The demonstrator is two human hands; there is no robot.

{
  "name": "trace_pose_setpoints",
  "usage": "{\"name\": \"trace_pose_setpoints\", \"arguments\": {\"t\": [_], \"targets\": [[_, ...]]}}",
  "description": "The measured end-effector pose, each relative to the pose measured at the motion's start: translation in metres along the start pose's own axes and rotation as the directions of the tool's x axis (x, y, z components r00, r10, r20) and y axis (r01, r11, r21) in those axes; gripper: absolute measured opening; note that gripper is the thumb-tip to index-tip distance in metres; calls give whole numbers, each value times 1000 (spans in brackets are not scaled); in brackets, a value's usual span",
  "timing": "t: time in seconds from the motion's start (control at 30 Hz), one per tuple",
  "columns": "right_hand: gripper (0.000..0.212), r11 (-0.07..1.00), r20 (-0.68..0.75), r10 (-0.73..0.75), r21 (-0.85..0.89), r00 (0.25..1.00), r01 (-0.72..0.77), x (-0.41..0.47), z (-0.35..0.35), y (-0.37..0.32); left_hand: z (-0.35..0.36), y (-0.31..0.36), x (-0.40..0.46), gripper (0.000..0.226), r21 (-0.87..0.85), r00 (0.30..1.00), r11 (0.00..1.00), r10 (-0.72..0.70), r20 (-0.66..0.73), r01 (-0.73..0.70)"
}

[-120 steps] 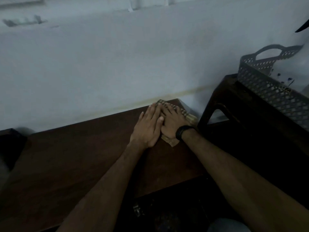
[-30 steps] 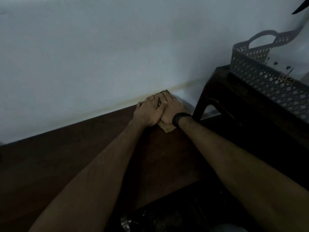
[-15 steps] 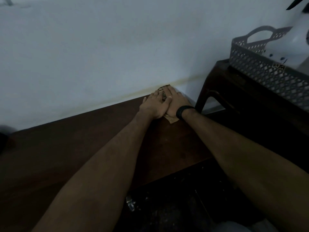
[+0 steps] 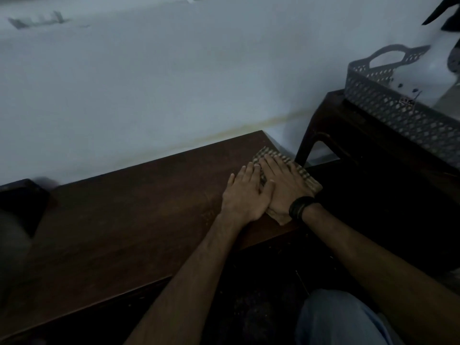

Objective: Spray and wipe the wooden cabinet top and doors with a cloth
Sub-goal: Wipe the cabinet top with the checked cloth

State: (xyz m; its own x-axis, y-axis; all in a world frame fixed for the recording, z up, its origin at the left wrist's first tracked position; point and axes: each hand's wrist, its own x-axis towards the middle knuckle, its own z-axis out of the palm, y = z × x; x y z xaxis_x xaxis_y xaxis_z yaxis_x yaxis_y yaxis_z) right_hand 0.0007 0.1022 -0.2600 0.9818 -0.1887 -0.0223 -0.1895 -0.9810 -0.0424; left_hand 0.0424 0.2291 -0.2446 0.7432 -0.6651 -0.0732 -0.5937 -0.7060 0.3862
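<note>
So this was the wiping step, top surface, no spray bottle anywhere in shot. Both hands were flat on a checked cloth (image 4: 302, 171) pressed down at the far right corner of the wooden cabinet top (image 4: 129, 215). The right hand (image 4: 281, 185) lay square on the cloth with fingers straight, black wristband (image 4: 300, 207) at the wrist, and the left hand (image 4: 245, 192) sat just beside it, touching it, part on the cloth and part on bare wood as far as I could tell. So neither grip was closed round anything: both palms were spread wide, just pushing down. The cloth's right edge sat right at the end of the top, with a near corner poking out below the right wrist. My guess was that corner was about done and the next move needed a long drag back leftwards along the wood, keeping the pressure even so the cloth didn't bunch up or slide off the right end. The doors weren't visible at all from up there, so I'd say they were still to do. Around it: a dark wooden stool (image 4: 353, 135) stood just to the right of the cabinet with a grey perforated basket (image 4: 403, 115) on it, close enough to knock an elbow on. A white wall (image 4: 149, 83) ran along the far edge, so sweeps had to stop short there. Something dark sat at the left end (image 4: 22, 202), too murky to name.
</note>
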Motion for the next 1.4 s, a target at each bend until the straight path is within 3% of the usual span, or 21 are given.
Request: {"name": "trace_pose_setpoints", "arguments": {"t": [0.1, 0.4, 0.6, 0.8, 0.97, 1.13, 1.3, 1.4], "targets": [[90, 1000, 18, -7, 6, 1000, 7, -15, -1, -20, -3, -8, -25, 69, -6, 1000, 1000, -16, -5, 16], [79, 984, 15, -177, 20, 984, 176, -25, 1, -106, -20, -67, -94, 69, 17, 985, 988, -151, -78, 153], [79, 941, 22, -338, 21, 941, 338, -27, 7, -174, -32, -113, -149, 95, 24, 947, 955, -289, -140, 295], [75, 876, 6, -479, 77, 878, 477, -15, 15, -207, -36, -133, -169, 99, 14, 888, 896, -438, -138, 444], [81, 876, 2, -476, 84, 879, 475, 12, 13, -170, -33, -121, -123, 87, 5, 902, 910, -411, -132, 416], [80, 948, -9, -305, 97, 952, 304, 44, 1, -82, -24, -79, -28, 80, -6, 956, 961, -277, -101, 277], [94, 990, -30, -125, 69, 992, 126, 64, -1, 11, -8, -10, 55, 82, -6, 985, 986, -166, -40, 165], [99, 983, 0, -36, 183, 999, 36, 71, 3, 40, -3, 10, 83, 82, -24, 993, 993, -116, -5, 116]]}}
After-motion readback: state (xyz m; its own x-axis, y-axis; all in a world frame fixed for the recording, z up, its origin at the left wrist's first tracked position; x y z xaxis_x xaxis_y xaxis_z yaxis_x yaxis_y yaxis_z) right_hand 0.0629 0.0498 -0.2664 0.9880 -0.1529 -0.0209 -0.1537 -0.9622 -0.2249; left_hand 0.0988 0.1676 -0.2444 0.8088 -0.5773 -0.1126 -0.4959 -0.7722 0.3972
